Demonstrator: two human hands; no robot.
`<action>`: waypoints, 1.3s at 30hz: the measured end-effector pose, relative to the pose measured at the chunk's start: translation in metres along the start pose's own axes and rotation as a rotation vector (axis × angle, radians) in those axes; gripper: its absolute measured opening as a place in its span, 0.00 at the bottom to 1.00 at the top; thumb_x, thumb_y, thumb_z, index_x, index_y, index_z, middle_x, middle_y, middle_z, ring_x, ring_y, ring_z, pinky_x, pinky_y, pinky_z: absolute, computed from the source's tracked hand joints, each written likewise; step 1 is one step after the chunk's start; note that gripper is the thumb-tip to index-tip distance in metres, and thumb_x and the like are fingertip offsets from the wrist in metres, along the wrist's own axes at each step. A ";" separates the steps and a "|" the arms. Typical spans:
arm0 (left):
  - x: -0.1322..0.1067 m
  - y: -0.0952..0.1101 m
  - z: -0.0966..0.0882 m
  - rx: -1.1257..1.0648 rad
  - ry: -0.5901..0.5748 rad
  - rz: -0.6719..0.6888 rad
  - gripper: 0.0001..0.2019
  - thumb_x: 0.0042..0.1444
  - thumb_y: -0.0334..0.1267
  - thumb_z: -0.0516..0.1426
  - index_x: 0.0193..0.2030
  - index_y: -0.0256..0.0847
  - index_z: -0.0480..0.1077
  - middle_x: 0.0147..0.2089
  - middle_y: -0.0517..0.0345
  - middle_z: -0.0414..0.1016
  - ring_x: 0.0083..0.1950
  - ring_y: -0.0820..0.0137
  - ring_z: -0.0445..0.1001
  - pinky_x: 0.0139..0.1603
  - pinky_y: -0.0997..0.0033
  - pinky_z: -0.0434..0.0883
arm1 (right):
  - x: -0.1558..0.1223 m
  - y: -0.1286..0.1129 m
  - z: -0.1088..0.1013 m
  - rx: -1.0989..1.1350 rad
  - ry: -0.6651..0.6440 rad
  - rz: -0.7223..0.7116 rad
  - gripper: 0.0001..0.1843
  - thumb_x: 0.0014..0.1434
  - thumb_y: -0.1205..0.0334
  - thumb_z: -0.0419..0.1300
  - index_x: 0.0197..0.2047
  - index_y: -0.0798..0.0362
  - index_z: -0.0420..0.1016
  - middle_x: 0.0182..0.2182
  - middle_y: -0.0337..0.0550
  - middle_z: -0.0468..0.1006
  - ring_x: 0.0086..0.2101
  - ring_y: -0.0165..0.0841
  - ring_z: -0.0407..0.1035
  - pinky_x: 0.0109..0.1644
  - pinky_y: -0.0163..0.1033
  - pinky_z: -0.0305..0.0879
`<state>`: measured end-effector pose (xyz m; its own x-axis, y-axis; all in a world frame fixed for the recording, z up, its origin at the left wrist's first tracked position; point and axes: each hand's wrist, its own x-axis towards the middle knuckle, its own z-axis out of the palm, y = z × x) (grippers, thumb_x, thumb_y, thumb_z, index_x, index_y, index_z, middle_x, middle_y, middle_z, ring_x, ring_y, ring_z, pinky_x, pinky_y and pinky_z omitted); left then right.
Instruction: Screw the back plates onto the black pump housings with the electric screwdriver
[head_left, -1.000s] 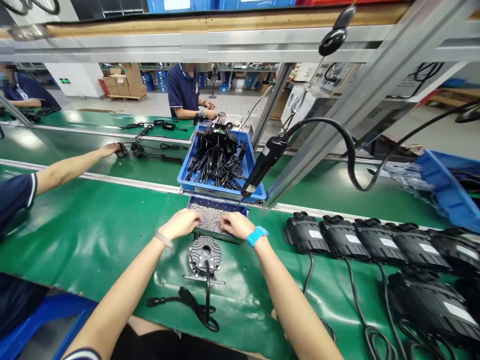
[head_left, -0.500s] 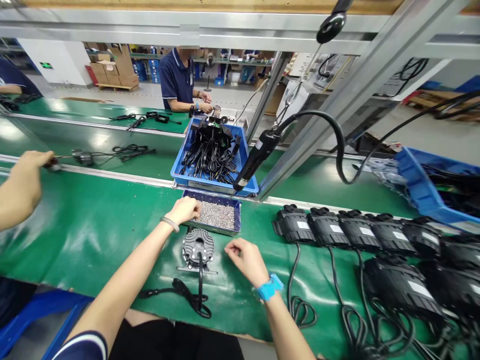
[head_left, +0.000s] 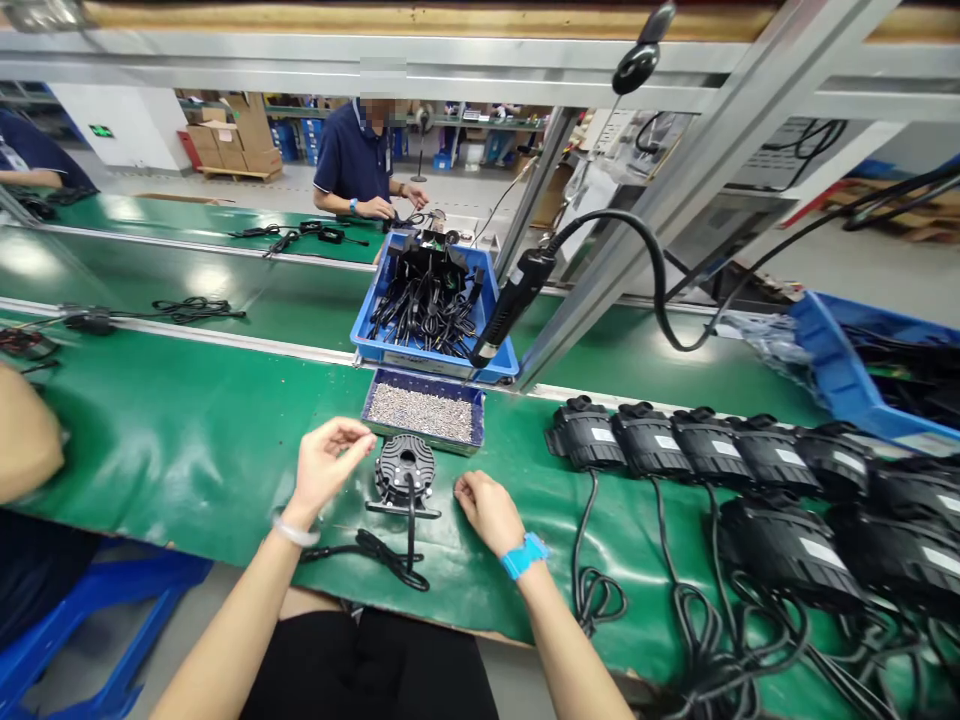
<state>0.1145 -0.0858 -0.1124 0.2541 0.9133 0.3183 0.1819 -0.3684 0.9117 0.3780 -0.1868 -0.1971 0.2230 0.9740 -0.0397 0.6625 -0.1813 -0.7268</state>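
A black round ribbed device point(head_left: 405, 470) with a cable stands on the green bench mat, its cable point(head_left: 382, 558) coiled in front of it. Just left of the device, my left hand point(head_left: 330, 465) has thumb and fingers brought together; whatever they pinch is too small to make out. My right hand point(head_left: 489, 510) rests on the mat to the right of the device, apart from it. Its fingers are curled in, and their contents are hidden. Directly behind the device sits a dark blue tray point(head_left: 478, 420) filled with small silvery metal parts.
An electric screwdriver point(head_left: 514, 308) hangs over a blue bin point(head_left: 360, 345) of black cables. Rows of black cabled devices point(head_left: 592, 435) line the right side. A neighbour's arm point(head_left: 26, 435) reaches in at left. Across the bench a co-worker point(head_left: 349, 160) handles parts.
My left hand has left the tray of small metal parts and come back toward me, beside the device. My right hand stays near its place. The neighbour's arm has drawn back left.
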 end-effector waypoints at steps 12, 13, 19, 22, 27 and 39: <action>-0.023 0.009 -0.002 0.310 -0.033 0.653 0.05 0.63 0.28 0.62 0.39 0.40 0.80 0.38 0.54 0.78 0.38 0.72 0.77 0.38 0.76 0.77 | -0.018 -0.052 -0.028 0.493 0.334 -0.071 0.20 0.64 0.44 0.63 0.41 0.54 0.79 0.30 0.45 0.82 0.24 0.33 0.75 0.27 0.37 0.76; -0.022 0.009 -0.002 0.313 -0.043 0.661 0.06 0.63 0.28 0.62 0.39 0.41 0.80 0.38 0.54 0.78 0.38 0.73 0.76 0.38 0.77 0.77 | -0.021 -0.059 -0.030 0.508 0.348 -0.099 0.19 0.64 0.45 0.64 0.40 0.53 0.79 0.30 0.45 0.83 0.24 0.33 0.76 0.26 0.37 0.76; -0.024 0.004 -0.007 0.081 -0.096 0.354 0.06 0.59 0.36 0.68 0.40 0.41 0.76 0.39 0.55 0.76 0.38 0.71 0.76 0.40 0.74 0.76 | -0.030 -0.088 -0.026 0.429 0.387 -0.370 0.08 0.67 0.57 0.64 0.38 0.51 0.80 0.30 0.45 0.85 0.29 0.35 0.81 0.31 0.37 0.79; -0.013 -0.010 -0.009 0.005 -0.143 0.173 0.09 0.61 0.43 0.65 0.42 0.39 0.75 0.43 0.51 0.78 0.42 0.67 0.78 0.40 0.72 0.77 | -0.025 -0.088 -0.021 0.308 0.382 -0.563 0.05 0.65 0.65 0.66 0.36 0.50 0.82 0.31 0.44 0.85 0.32 0.35 0.80 0.37 0.39 0.78; 0.042 -0.035 0.012 0.297 -0.331 0.105 0.09 0.66 0.41 0.58 0.41 0.40 0.78 0.43 0.51 0.82 0.44 0.65 0.80 0.45 0.69 0.76 | -0.013 -0.074 -0.024 0.078 0.376 -0.824 0.08 0.64 0.69 0.65 0.42 0.48 0.84 0.31 0.43 0.81 0.31 0.32 0.72 0.34 0.37 0.70; 0.072 -0.082 -0.173 0.562 -0.455 0.154 0.17 0.68 0.39 0.49 0.38 0.42 0.79 0.45 0.41 0.84 0.51 0.59 0.83 0.58 0.56 0.74 | 0.001 -0.023 -0.032 -0.390 0.148 -0.790 0.22 0.72 0.68 0.48 0.60 0.50 0.77 0.33 0.48 0.81 0.30 0.35 0.73 0.34 0.40 0.71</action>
<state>-0.0467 0.0404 -0.1190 0.6627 0.7268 0.1808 0.5408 -0.6313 0.5558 0.3859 -0.1856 -0.1580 -0.3298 0.8115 0.4823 0.8520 0.4759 -0.2181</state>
